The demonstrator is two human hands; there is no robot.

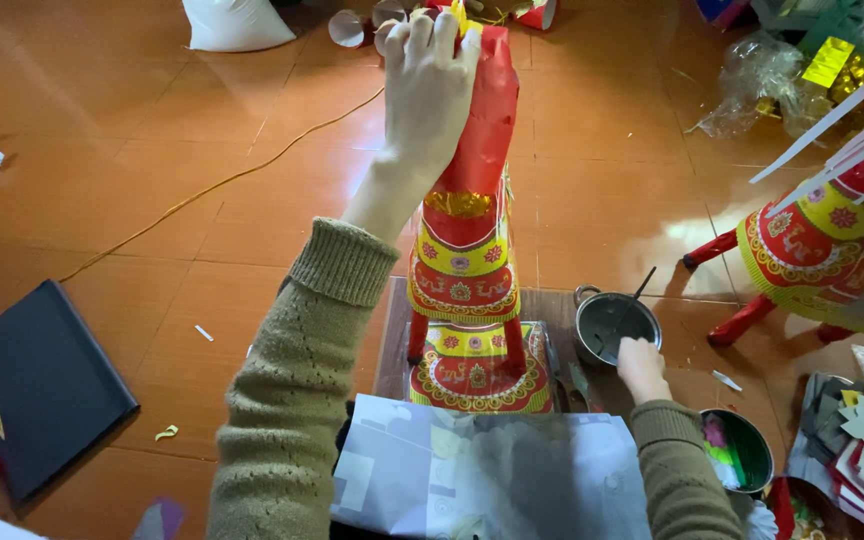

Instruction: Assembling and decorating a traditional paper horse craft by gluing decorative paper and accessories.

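A: What did the left hand (430, 85) hold?

B: The left hand was clamped around the top of the red paper horse figure (467, 240), fingers curled over its upper end. The figure stood upright on red legs upon a wooden board (389, 340) on the tiled floor (132, 150).

A: And the right hand (642, 368)?

B: The right hand lay to the right of the figure, closed at the rim of a small metal pot (612, 322); whether it gripped the stick (644, 283) leaning in the pot could not be told.

A: What else lay about the figure?

B: A second decorated paper figure (832, 250) stood farther right, a dark folder (37, 385) lay well to the left, and a white paper sheet (482, 470) lay just below.
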